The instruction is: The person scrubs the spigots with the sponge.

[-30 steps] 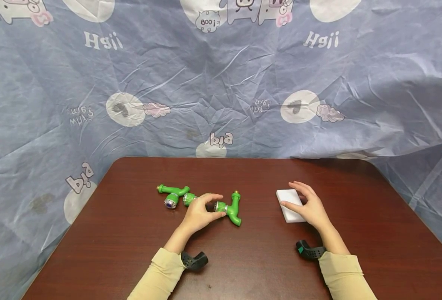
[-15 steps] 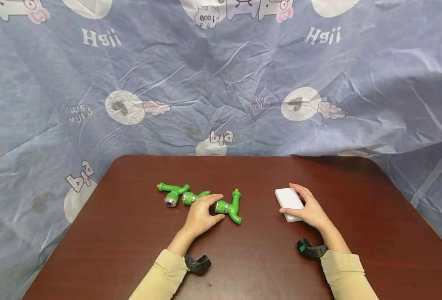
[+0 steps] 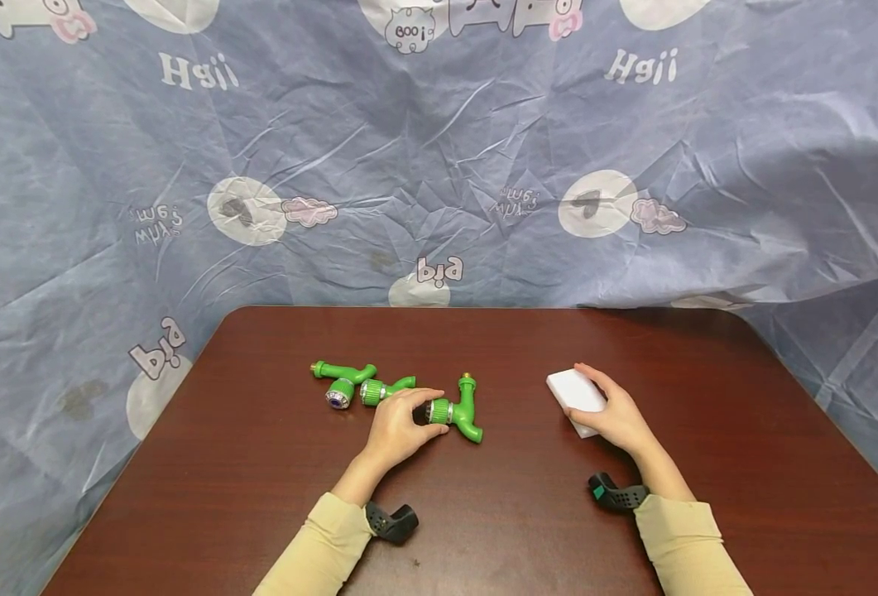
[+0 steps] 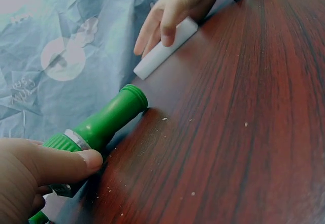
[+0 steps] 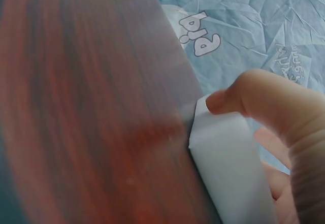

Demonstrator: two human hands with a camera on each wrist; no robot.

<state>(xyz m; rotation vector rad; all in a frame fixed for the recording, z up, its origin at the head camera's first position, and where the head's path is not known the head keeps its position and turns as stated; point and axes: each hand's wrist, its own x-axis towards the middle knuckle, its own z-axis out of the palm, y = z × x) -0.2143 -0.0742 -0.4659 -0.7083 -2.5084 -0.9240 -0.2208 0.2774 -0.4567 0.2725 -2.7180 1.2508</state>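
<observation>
My left hand [image 3: 396, 426] pinches the ribbed knob of the rightmost green tap [image 3: 465, 412] between thumb and fingers. This tap lies on the table with its brass-tipped end pointing away. In the left wrist view, the thumb presses along the side of the green tap [image 4: 109, 117]. On the right, my right hand [image 3: 619, 415] holds a flat white rectangular block [image 3: 574, 391] by its edges, thumb at the near side and fingers at the far side. The right wrist view has the thumb bent onto one end of the white block [image 5: 223, 148].
Two more green taps lie left of the left hand: a far-left tap [image 3: 343, 377] and a middle tap [image 3: 382, 391], partly hidden by the hand. The dark red wooden table [image 3: 513, 513] ends at the back against a printed blue cloth [image 3: 409, 165].
The right hand has tightened on the white block, which now sits slightly tilted and turned. The left hand has closed in a little on the tap's knob, and the tap has shifted slightly.
</observation>
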